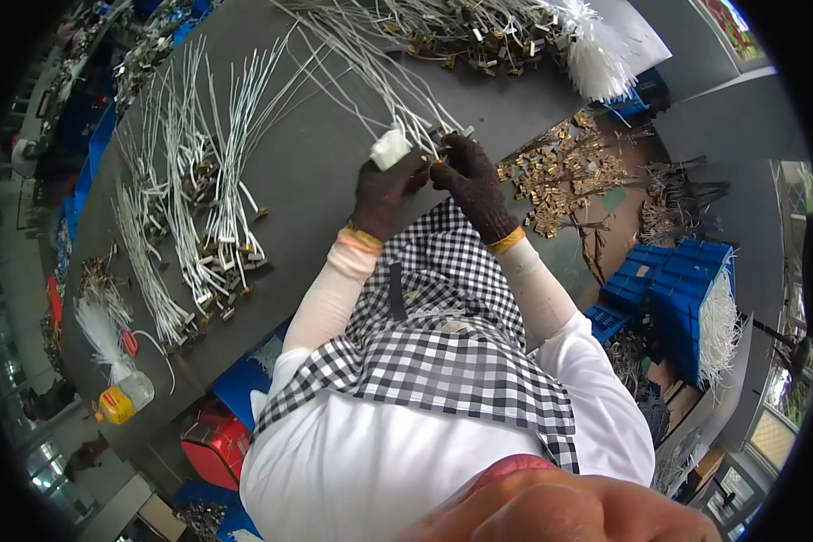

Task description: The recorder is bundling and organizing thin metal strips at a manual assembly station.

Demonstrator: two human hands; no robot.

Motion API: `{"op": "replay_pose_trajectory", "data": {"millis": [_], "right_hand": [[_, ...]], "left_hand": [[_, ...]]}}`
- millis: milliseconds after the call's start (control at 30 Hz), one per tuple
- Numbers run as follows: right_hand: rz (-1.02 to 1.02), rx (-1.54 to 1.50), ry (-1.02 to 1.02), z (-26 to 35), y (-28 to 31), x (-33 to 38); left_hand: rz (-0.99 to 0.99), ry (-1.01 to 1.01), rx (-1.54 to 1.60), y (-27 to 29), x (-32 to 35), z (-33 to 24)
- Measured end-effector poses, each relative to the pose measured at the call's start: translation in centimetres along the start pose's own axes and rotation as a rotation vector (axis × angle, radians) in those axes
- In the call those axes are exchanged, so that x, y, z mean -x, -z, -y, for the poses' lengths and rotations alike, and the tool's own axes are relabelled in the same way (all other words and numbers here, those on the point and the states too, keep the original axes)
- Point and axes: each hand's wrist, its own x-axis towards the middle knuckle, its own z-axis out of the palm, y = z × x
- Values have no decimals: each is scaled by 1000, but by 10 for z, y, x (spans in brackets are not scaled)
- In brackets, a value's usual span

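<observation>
My left hand (385,193), in a dark knitted glove, is closed around a white block-shaped piece (390,149) that sticks up above its fingers. In a matching glove, my right hand (475,186) pinches the near end of a white wire lead (432,155), close to my left fingertips. Small brass-coloured parts show at this end, partly hidden by the fingers. More white leads (370,68) fan away from the hands across the grey table (312,181).
Several bundles of white leads (230,208) lie at the left. Brass terminals (565,172) are piled on the right, near blue bins (668,289). A pile of leads with brass ends (479,36) lies at the back. A yellow-labelled bottle (126,397) stands at the left edge.
</observation>
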Motion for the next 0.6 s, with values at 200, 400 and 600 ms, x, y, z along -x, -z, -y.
{"op": "replay_pose_trajectory", "data": {"millis": [200,400,600], "right_hand": [[-414,926,259,-13,94,-129],[-336,951,-62,-10,101,-199],[-717,888,276,-5,116,-186]], "left_hand": [[-261,462,669,18,2,18],[-201,595,650,0,-24,3],[-125,623,823,-10,-31,12]]}}
